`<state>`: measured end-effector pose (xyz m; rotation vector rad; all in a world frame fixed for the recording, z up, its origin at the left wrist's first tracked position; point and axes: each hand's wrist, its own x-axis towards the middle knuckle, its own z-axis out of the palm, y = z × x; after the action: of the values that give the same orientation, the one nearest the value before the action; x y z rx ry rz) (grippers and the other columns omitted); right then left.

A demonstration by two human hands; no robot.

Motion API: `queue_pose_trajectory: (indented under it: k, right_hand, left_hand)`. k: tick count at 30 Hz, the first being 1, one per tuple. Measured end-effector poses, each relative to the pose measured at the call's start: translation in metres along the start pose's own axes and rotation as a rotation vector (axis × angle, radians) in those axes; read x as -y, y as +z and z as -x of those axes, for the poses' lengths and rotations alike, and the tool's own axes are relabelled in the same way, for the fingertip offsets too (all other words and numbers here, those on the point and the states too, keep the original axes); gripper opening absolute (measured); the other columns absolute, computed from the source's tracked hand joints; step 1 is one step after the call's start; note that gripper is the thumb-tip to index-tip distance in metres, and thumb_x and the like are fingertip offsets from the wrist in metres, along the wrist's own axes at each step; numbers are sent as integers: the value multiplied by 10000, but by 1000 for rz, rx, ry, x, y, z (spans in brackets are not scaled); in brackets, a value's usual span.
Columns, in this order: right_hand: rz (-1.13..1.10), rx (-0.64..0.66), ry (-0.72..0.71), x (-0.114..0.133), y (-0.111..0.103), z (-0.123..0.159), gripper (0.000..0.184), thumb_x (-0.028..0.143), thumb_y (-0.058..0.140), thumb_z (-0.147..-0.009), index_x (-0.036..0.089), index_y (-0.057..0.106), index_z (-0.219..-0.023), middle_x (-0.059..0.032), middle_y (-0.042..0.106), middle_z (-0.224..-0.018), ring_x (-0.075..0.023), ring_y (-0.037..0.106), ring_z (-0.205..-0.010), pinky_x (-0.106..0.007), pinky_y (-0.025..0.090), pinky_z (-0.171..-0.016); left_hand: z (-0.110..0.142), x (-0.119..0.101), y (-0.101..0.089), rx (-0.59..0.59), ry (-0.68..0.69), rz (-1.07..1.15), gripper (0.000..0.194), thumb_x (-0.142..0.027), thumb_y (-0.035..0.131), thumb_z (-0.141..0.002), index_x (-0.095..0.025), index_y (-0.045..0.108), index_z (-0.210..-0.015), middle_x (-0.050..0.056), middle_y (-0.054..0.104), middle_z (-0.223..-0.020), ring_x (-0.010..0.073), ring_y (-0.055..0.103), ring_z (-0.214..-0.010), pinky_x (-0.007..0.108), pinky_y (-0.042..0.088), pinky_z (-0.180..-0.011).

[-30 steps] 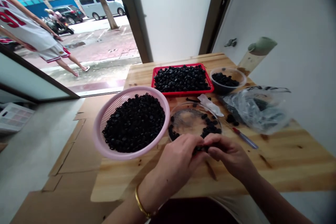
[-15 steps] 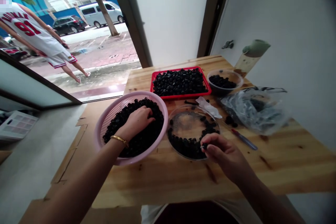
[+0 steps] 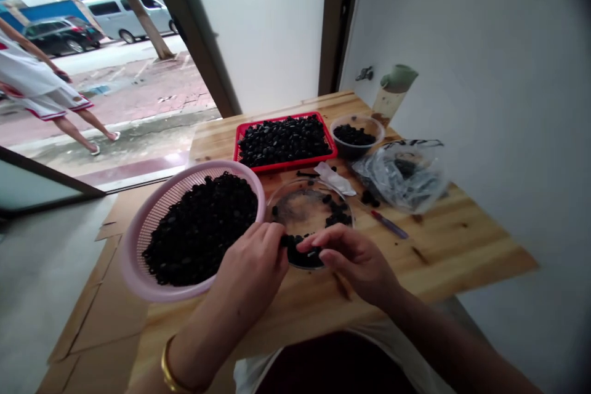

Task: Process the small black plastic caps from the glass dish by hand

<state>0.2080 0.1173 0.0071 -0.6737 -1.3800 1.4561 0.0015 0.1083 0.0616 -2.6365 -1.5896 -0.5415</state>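
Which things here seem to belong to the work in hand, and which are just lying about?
Seemingly part of it:
left hand and right hand, at the clear dish
pink basket
red tray
plastic tub, also holding black pieces

Probably just lying about:
red-tipped tool
crumpled white wrapper
green-topped jug

Unclear: plastic bag

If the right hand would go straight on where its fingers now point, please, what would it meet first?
Probably the left hand, just across from the right hand. The fingertips appear above the clear dish; height is unclear, so they might brush the black pieces first.
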Motion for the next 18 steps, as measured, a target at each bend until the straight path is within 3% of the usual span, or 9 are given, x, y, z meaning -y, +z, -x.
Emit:
queue_pose_trajectory:
  k: [4, 6, 9, 13, 18]
  right_hand:
    - [324, -2, -127, -6, -1, 8, 115, 259, 693, -964, 223, 705, -1074, -75, 823, -1054, -153, 736, -778, -249, 557, -672]
    - [332, -24, -138, -8, -4, 13, 133, 251, 692, -965, 219, 696, -1094, -81, 822, -1046, -149, 722, -761, -247, 547, -662]
    - [103, -54, -21, -10, -6, 17, 132, 316, 689, -982, 219, 671, -1070, -79, 821, -1013, -125, 668, -668, -234, 519, -614]
    - [-282, -119, 153, -12, -5, 17, 220, 408, 741, -944, 216, 637, -971, -65, 813, -922, -75, 481, -500, -193, 388, -480]
    - [-447, -244, 259, -16, 0, 15, 290, 418, 824, -861, 203, 650, -950, -34, 766, -760, -65, 407, -474, -163, 288, -434]
  left_hand:
    - [4, -15, 18, -62, 41, 81, 165, -52, 516, -858, -205, 577, -842, 38, 657, -759, 219, 647, -707, 322, 508, -630]
    - [4, -18, 24, -86, 9, 193, 138, -68, 542, -858, -193, 600, -871, 35, 663, -762, 207, 645, -696, 311, 509, -624]
    - [6, -23, 31, -82, -164, 524, 86, -127, 605, -873, -180, 632, -935, 17, 674, -766, 162, 641, -653, 264, 514, -599]
    - [11, -31, 43, -96, -406, 985, 105, -215, 683, -873, -188, 669, -974, 2, 685, -784, 140, 655, -687, 235, 541, -642]
    - [16, -36, 51, -171, -476, 1172, 126, -221, 731, -863, -209, 727, -989, 3, 690, -832, 133, 643, -731, 214, 527, -646]
